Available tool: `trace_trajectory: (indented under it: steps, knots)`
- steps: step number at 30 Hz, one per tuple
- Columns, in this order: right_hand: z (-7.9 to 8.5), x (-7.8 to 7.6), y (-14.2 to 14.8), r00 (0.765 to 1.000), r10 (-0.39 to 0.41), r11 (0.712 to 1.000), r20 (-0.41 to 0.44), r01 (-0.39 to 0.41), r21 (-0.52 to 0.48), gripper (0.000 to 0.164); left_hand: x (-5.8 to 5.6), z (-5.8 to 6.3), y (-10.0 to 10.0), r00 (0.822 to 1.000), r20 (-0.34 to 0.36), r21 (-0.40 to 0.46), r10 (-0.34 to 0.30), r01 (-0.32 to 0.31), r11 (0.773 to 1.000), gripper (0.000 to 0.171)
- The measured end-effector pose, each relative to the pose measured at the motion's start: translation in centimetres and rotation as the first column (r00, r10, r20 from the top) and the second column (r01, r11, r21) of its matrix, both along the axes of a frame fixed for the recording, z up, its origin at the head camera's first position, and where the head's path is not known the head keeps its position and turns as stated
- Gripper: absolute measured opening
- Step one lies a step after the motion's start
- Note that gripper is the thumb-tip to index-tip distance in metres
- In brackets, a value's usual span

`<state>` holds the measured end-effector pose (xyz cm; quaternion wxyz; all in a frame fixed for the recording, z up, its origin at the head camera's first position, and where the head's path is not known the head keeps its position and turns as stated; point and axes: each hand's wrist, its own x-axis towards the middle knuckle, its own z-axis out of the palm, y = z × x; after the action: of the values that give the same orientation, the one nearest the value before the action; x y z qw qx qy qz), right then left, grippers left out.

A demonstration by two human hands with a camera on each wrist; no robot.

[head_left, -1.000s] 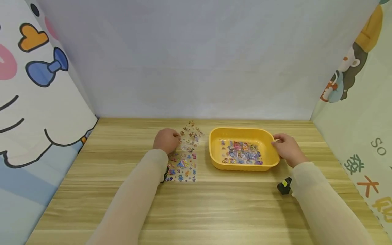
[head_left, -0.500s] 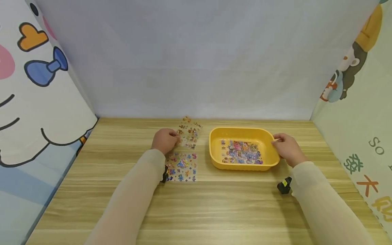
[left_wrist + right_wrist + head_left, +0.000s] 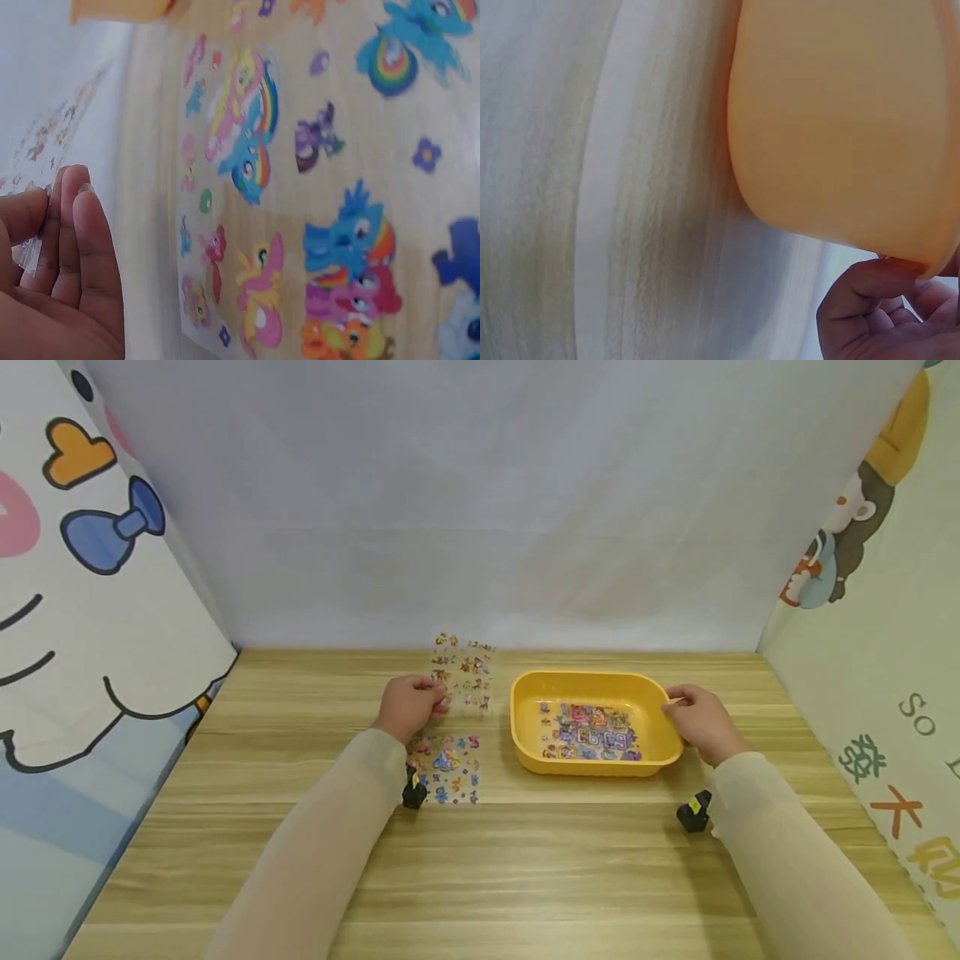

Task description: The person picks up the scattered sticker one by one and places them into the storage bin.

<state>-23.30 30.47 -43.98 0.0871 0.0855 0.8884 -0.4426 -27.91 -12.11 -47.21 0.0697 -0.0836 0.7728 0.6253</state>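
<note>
My left hand (image 3: 411,705) pinches a clear sticker sheet (image 3: 474,670) by its near left corner, between thumb and fingers. The sheet stands raised, small brown and yellow figures printed over it. Just below that hand, another clear sticker sheet (image 3: 448,770) lies flat on the table; the left wrist view shows its colourful ponies (image 3: 349,232) close up. With my right hand (image 3: 703,723) I grip the right rim of a yellow plastic basin (image 3: 592,769), thumb and fingers at its edge (image 3: 930,266). Inside the basin lies a sticker sheet (image 3: 600,732) crowded with colourful figures.
The wood-grain table (image 3: 525,877) runs back to a pale wall cloth (image 3: 487,510). Printed cloths with cartoon figures hang at left (image 3: 112,635) and right. A black wrist device (image 3: 413,788) sits under the left sleeve, and another black device (image 3: 693,812) under the right.
My left hand has tilted the held sticker sheet upright and turned it to face me, lifting it up and slightly left. My right hand stays on the basin's rim.
</note>
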Motion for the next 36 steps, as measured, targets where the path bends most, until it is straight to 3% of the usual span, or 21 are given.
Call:
trace_trajectory:
  steps: [9,30,36]
  knots:
    - [-0.1,0.0,0.0,1.0,-0.002,1.0,0.0,0.002,0.008,0.047,0.6,0.8,1.2,1.0,-0.021,0.075,-0.004,0.005,0.997,0.026]
    - [-0.1,-0.2,0.1,1.0,-0.002,1.0,0.006,0.002,0.01,0.047,3.3,4.5,7.1,0.986,-0.043,0.152,-0.161,0.165,0.975,0.017]
    - [-0.1,-0.2,0.1,1.0,0.002,1.0,0.003,-0.002,0.009,0.046,4.0,5.4,8.8,0.983,-0.036,0.173,-0.182,0.186,0.967,0.017]
